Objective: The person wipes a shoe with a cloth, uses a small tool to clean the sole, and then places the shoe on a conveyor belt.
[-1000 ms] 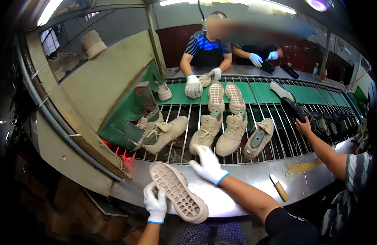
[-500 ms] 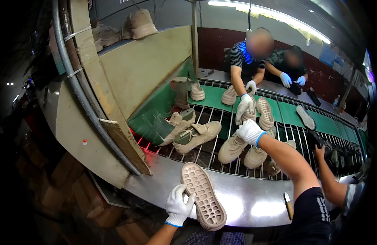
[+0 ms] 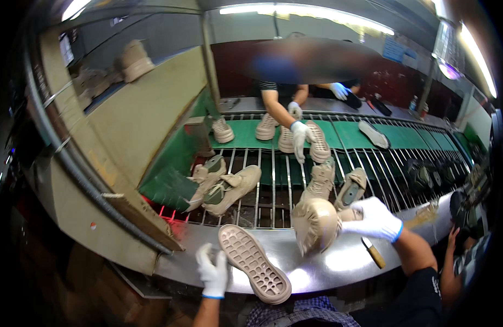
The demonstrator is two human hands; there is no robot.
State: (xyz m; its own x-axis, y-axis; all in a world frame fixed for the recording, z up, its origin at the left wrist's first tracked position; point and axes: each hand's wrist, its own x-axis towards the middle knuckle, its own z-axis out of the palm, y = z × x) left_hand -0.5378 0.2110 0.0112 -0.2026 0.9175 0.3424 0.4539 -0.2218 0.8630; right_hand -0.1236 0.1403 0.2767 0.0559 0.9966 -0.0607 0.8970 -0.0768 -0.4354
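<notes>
From where I stand, a pair of beige shoes [image 3: 136,60] sits on a ledge at the far left, above a pale yellowish panel [image 3: 153,98]. Right of that, a beige lace-up shoe [image 3: 235,188] lies tilted on a rack of metal rods [image 3: 273,191], against another one on its left. Nearer, the person's gloved left hand [image 3: 213,270] is loosely open, fingers slightly bent, just beside a beige shoe sole [image 3: 254,264]; whether it touches I can't tell. The sole leans tread-up at the near edge of the metal counter [image 3: 197,240].

Farther off, a row of beige soles stands along a green belt [image 3: 245,136], and a co-worker's gloved hand [image 3: 302,139] reaches over them, fingers pointing down. In the middle, near side, the person's gloved right hand [image 3: 374,218] grips a beige shoe upper [image 3: 316,223] by one end, holding it above the counter with the toe to the left, slightly blurred. Behind it on the rods are an upright beige shoe [image 3: 320,182] and, to its right, a slanted one with a green inside. A wooden-handled knife [image 3: 374,253] lies on the counter to the right; beyond, dark shoes [image 3: 420,171] crowd the rack.
</notes>
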